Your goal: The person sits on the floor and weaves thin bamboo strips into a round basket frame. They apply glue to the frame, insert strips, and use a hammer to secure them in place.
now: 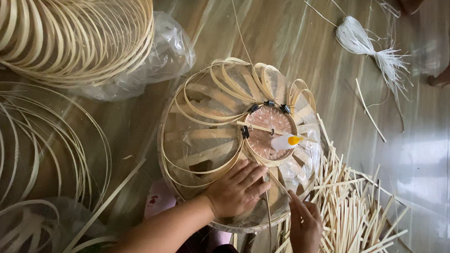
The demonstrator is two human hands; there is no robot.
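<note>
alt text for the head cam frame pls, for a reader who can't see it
Seen from above, a person's left hand presses flat on a round bamboo frame with looped strips fanning from a central disc, where a small glue bottle lies. The right hand pinches a thin strip at the frame's edge, beside a pile of cut bamboo sticks on the wooden floor.

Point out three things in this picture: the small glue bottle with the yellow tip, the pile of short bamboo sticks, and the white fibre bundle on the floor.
glue bottle [285, 141], head view, on its clear body.
bamboo sticks [352, 213], head view, middle of the pile.
white fibre bundle [355, 38], head view, on its bunched end.
</note>
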